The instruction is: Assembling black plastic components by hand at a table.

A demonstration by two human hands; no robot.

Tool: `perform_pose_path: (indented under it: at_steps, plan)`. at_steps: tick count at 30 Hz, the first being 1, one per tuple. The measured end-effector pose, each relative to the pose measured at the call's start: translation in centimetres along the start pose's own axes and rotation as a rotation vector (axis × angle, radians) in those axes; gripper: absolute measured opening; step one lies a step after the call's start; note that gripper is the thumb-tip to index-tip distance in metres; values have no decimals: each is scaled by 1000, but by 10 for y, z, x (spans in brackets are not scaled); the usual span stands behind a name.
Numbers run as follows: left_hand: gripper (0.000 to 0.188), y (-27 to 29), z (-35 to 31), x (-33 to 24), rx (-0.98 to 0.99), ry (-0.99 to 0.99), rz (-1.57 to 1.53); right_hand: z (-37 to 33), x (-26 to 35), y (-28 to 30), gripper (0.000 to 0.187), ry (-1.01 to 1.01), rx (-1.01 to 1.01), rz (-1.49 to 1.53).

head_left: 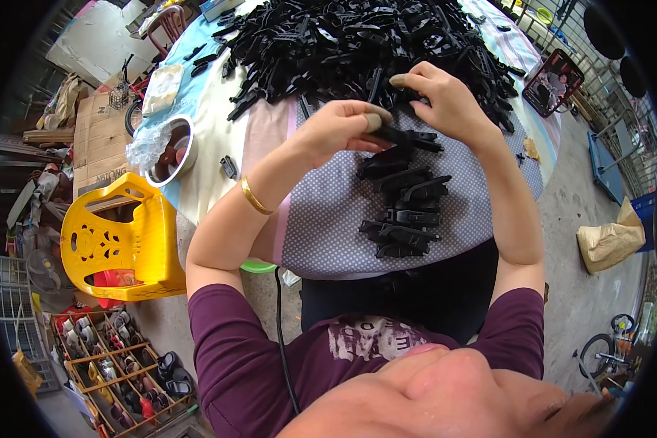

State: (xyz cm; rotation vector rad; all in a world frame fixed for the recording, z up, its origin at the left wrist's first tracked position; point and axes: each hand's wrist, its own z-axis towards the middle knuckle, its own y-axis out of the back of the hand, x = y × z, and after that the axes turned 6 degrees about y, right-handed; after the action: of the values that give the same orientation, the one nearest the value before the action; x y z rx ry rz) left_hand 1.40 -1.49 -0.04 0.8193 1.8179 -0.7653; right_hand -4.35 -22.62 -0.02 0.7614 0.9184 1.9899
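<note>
A large heap of black plastic parts [328, 44] covers the far side of the cloth-covered table [321, 219]. My left hand [343, 128] is closed on one black plastic part [392, 136], fingers pinched round its left end, above the near side of the heap. At the heap's near edge, my right hand [445, 102] has its thumb and forefinger apart, with dark parts showing behind the gap. Below both hands, several similar parts form a stacked row [409, 208] running toward me. What the parts belong to cannot be made out.
A white bowl [190, 157] with a crumpled plastic bag stands at the table's left side, near a single loose black part [228, 167]. A phone-like screen [553, 82] stands at the right edge. A yellow chair [124, 241] and a shoe rack [117, 372] are left.
</note>
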Motion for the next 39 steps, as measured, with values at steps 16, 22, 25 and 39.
perform_pose_path:
  at_steps: [16,22,25,39]
  plan:
    - [25,-1,9,10,-212,-183,-274,8,32,-3,60,190,-97,-16]
    - [24,-8,5,13,-136,-181,-298,5,40,-21,73,119,-142,64]
    - [24,-6,5,17,-103,-272,-202,6,42,-22,72,160,-219,73]
    - [47,-3,0,1,-329,-565,320,5,22,3,48,-201,81,735]
